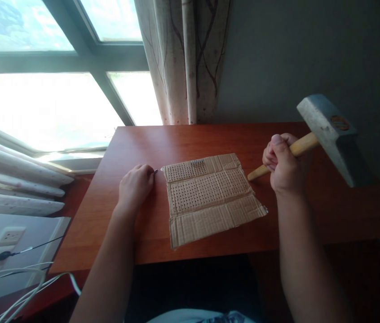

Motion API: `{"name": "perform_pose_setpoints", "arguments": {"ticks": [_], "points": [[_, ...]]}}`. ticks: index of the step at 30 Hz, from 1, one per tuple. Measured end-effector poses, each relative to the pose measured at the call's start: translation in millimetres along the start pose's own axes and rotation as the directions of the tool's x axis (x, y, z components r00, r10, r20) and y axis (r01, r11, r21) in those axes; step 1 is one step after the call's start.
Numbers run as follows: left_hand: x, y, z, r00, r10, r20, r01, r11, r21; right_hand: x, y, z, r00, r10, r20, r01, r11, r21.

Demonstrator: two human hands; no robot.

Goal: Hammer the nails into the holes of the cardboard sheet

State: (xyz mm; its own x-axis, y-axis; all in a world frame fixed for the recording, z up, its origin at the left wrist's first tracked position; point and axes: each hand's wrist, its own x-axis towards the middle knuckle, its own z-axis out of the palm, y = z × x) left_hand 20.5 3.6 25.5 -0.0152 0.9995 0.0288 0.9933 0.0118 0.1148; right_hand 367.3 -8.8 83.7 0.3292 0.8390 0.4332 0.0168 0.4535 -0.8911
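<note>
My right hand (286, 161) is raised over the right of the table, fingers wrapped round the wooden handle of a hammer (328, 130). Its heavy grey metal head points up and to the right, clear of the tabletop. My left hand (136, 184) rests on the table left of the cardboard, thumb and fingers pinched on a small metal piece (155, 171). Only the tip shows, too small to name its kind. Between my hands lies a creased brown cardboard sheet (206, 224) with rows of small holes. A cluster of small metal pieces (197, 162) sits near its far edge.
The reddish wooden table (119, 148) meets a wall and a patterned curtain (163, 67) at the back. A bright window (41, 103) is on the left. White cables (35, 287) and a wall socket (10, 236) with a black plug are at lower left.
</note>
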Motion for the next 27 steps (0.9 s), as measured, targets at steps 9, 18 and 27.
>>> {"name": "perform_pose_setpoints", "arguments": {"ticks": [9,18,27], "points": [[-0.7,-1.8,3.7,1.0,0.008,-0.025,-0.008,1.0,-0.019,1.3,-2.5,-9.9,0.999,0.0,-0.038,0.001,0.999,0.042],[3.2,-7.5,6.4,0.965,-0.038,-0.261,-0.042,0.955,-0.295,-0.3,-2.1,-11.0,1.0,-0.004,-0.028,0.006,0.999,0.048],[-6.2,35.9,-22.3,0.907,-0.246,-0.341,-0.252,0.331,-0.909,-0.9,-0.5,-12.3,1.0,-0.021,-0.019,0.022,0.999,0.049]]}}
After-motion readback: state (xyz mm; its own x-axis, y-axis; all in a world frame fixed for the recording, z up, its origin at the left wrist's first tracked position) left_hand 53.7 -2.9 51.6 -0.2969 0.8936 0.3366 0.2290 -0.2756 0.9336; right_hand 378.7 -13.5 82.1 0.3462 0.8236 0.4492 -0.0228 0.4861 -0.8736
